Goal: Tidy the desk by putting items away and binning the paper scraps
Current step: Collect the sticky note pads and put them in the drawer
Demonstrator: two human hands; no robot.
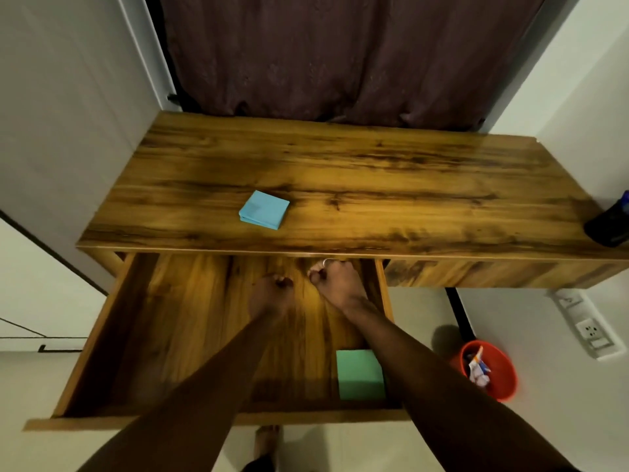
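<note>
A blue pad of sticky notes [264, 209] lies on the wooden desk top [374, 185], left of centre. Below it the left drawer [112, 335] stands pulled out. A green pad of sticky notes [360, 374] lies in the drawer's front right corner. Both my arms reach over the open drawer. My left hand [272, 294] is curled into a loose fist above the drawer floor, with nothing visible in it. My right hand [335, 281] is also curled shut, just under the desk's front edge. An orange bin [500, 376] on the floor at the right holds paper scraps.
A dark pen holder [609, 223] stands at the desk's right edge. A dark curtain hangs behind the desk. White walls flank both sides, with a socket panel [590, 330] low on the right wall. My foot [267, 441] shows below the drawer front.
</note>
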